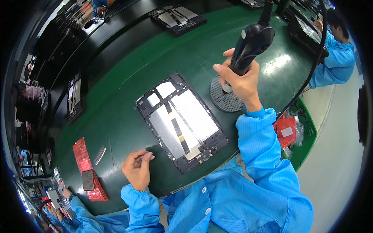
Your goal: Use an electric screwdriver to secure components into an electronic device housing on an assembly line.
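Note:
In front of me on the green bench lies an opened tablet-like device, tilted, with a black frame, silvery panels and dark flat cables. My right hand is wrapped round the lower part of a black handheld tool with a ribbed sleeve at its top, just beyond the device's right side. Below that hand sits a grey perforated disc, partly hidden by it. Near the device's lower left edge, my left hand has thumb and fingers pinched together. Whatever those fingertips hold, if anything, is too small to make out.
Red bubble wrap with a dark grid-like piece and a small strip lie at left. Other opened devices stand on a black ledge. A black cable hangs at right by a green bin. Co-workers sit both sides.

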Demonstrator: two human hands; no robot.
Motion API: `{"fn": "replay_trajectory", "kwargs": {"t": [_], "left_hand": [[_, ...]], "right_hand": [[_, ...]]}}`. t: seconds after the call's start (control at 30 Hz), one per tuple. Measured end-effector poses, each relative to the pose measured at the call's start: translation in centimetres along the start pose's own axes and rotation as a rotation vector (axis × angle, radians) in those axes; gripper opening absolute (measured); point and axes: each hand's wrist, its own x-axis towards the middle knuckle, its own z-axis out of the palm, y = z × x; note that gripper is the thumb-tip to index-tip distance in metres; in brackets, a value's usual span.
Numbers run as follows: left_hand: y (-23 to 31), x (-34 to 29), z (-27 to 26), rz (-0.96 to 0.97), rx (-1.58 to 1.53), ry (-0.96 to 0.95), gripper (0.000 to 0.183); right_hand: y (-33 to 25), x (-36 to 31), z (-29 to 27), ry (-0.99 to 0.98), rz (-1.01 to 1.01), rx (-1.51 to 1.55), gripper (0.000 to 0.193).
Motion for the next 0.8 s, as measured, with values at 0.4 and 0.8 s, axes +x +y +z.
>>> {"fn": "replay_trajectory", "kwargs": {"t": [0.4,0.8], "left_hand": [[0.8,4.8,1.4,-0.171,-0.237,-0.130,0.014],[-0.6,7.1,3.2,-0.126,-0.125,-0.118,0.016]], "right_hand": [[-4.3,-1.3,5.3,-0.088,-0.160,0.168,0.035],[-3.6,-3.5,15.9,-0.373,-0.033,0.240,0.034]]}}
